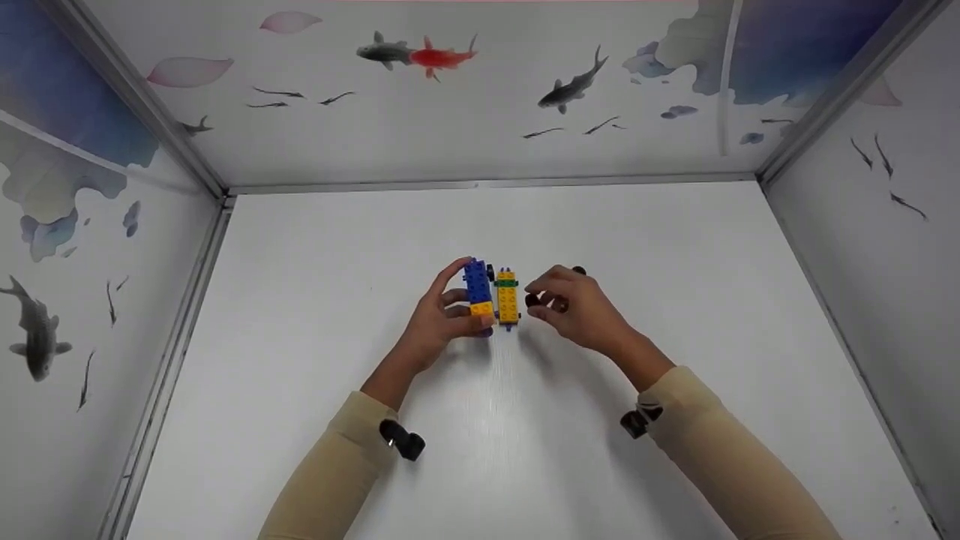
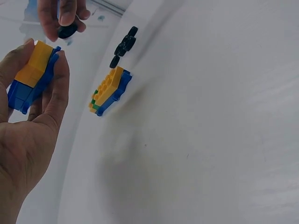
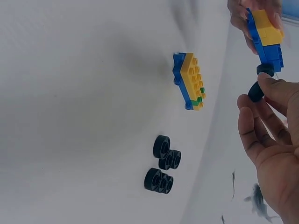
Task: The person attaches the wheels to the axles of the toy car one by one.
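My left hand (image 1: pixel 429 330) grips a toy car of blue and yellow bricks (image 1: pixel 478 283), thumb at its near yellow end and fingers along the side. A black wheel (image 3: pixel 265 70) sits at the car's blue end. To the right, my right hand (image 1: pixel 592 315) pinches another black wheel (image 3: pixel 255 92) between thumb and fingers, apart from the car in the head view. Between the hands, a second toy car (image 1: pixel 508 296) stands on the table, yellow-studded with a green strip and a blue base. No wheels show on it.
Several loose black wheels (image 3: pixel 161 147) lie on the white table (image 1: pixel 300 300) beyond the second car, mostly hidden behind my right hand in the head view. Printed panels with fish wall in the back (image 1: pixel 487 142) and both sides. Dark wrist cameras sit on both sleeves.
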A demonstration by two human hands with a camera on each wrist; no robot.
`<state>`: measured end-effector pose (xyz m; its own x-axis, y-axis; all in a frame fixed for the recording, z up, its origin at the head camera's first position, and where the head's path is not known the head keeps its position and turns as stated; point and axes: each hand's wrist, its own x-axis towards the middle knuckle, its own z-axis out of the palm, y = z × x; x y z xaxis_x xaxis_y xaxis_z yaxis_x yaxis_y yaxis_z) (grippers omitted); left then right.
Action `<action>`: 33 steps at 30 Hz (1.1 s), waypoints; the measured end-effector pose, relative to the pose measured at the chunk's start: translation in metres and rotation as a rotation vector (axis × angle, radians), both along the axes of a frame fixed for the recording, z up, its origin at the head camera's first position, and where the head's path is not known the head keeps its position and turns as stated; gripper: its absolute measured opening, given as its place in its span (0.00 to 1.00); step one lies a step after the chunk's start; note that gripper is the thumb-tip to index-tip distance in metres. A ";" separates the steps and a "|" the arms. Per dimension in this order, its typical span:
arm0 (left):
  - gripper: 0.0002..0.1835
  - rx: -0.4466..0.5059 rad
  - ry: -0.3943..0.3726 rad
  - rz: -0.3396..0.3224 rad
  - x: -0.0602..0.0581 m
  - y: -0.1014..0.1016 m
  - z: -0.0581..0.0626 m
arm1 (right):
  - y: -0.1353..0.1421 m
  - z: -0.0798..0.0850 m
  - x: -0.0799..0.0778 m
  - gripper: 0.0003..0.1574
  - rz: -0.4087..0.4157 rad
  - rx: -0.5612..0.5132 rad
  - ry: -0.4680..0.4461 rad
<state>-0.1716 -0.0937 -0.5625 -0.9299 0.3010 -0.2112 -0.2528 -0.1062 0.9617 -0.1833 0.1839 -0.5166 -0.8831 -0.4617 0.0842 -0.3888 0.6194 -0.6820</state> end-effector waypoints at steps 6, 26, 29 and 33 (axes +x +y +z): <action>0.57 0.006 0.004 -0.005 -0.001 0.002 0.000 | -0.007 0.002 0.003 0.17 0.044 -0.050 -0.034; 0.56 0.031 0.011 -0.028 0.001 0.005 0.004 | -0.025 -0.005 0.006 0.19 0.110 -0.145 -0.077; 0.55 0.035 0.015 -0.031 0.001 0.005 0.005 | -0.024 -0.006 0.005 0.19 0.115 -0.145 -0.074; 0.56 0.032 0.023 -0.033 0.002 0.005 0.006 | -0.024 -0.007 0.004 0.19 0.115 -0.140 -0.071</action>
<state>-0.1695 -0.0883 -0.5561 -0.9238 0.3378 -0.1800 -0.2349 -0.1290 0.9634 -0.1788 0.1602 -0.5238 -0.8310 -0.5482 0.0945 -0.3998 0.4703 -0.7868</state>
